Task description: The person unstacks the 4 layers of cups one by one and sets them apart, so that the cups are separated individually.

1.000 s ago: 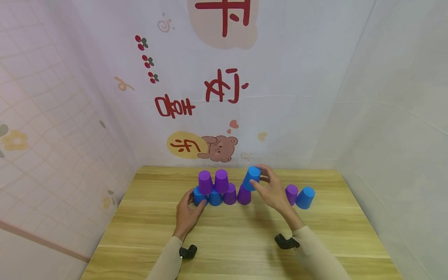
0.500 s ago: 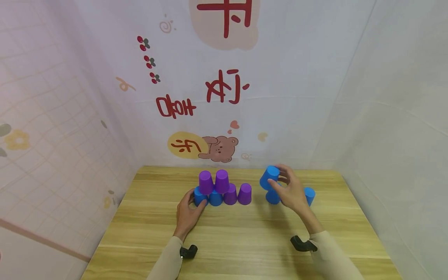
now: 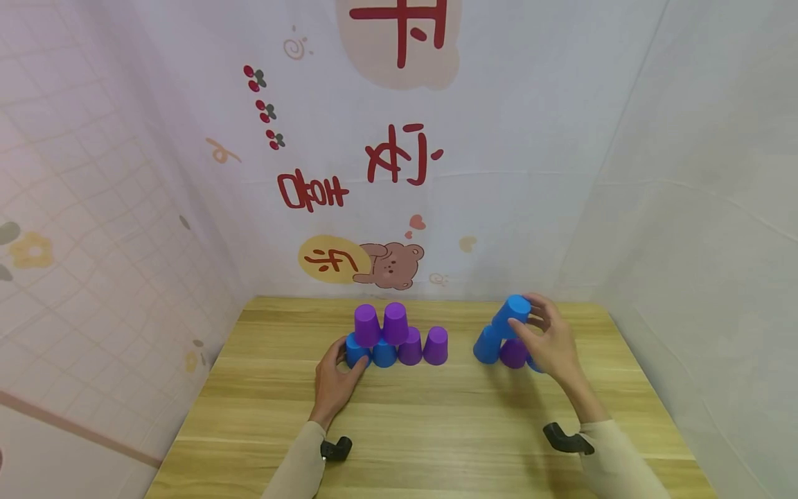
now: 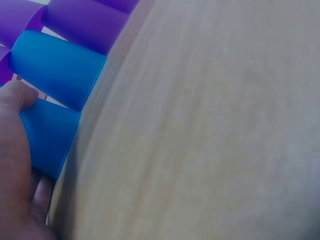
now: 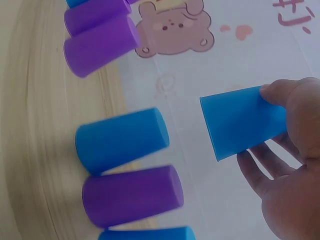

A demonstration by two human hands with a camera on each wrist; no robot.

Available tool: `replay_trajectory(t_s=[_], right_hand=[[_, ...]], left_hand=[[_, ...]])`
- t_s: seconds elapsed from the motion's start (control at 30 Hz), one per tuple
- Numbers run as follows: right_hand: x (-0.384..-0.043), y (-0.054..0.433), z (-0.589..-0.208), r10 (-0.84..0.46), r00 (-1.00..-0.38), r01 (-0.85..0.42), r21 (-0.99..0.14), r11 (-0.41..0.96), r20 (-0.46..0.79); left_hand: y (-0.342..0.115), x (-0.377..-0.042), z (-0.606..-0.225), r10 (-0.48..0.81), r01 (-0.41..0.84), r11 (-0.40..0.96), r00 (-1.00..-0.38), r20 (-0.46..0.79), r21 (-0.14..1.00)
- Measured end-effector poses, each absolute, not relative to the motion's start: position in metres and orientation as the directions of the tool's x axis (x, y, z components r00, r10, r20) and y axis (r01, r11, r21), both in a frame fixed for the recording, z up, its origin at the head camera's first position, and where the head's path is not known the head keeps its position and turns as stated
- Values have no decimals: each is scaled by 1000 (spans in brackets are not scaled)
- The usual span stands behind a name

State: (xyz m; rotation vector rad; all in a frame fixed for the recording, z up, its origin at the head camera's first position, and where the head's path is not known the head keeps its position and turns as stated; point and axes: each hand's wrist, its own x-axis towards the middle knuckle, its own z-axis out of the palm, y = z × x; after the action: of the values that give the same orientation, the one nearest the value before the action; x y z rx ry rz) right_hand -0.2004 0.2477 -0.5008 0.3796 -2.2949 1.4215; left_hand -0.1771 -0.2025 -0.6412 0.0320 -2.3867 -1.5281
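My left hand (image 3: 335,381) grips the leftmost blue cup (image 3: 357,351) of a row standing mouth-down on the table; the left wrist view shows the thumb across this blue cup (image 4: 52,135). Beside it stand another blue cup (image 3: 384,353) and two purple cups (image 3: 410,346). Two more purple cups (image 3: 367,324) rest on top at the left. Over on the right, my right hand (image 3: 551,346) holds a blue cup (image 3: 512,315) in the air, mouth-down. Below it stand a blue cup (image 5: 122,140), a purple cup (image 5: 132,195) and a partly hidden blue cup (image 5: 150,234).
The wooden table (image 3: 411,430) reaches back to a printed cloth wall (image 3: 517,229). Cloth also hangs at the left and right sides. A gap separates the left row of cups from the right group.
My right hand has carried the blue cup rightward, from above the right end of the left row to above the right group. The left hand and its cups have stayed in place.
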Motion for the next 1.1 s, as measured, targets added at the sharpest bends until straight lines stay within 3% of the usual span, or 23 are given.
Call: replay_trajectory(t_s=[0.6, 1.1], right_hand=[[-180, 313, -499, 133, -920, -234, -788, 570, 369], [-170, 353, -505, 286, -896, -129, -816, 564, 339]], left_hand=[[-204, -175, -641, -178, 137, 422, -957, 230, 896], [-203, -176, -640, -173, 159, 422, -952, 252, 893]])
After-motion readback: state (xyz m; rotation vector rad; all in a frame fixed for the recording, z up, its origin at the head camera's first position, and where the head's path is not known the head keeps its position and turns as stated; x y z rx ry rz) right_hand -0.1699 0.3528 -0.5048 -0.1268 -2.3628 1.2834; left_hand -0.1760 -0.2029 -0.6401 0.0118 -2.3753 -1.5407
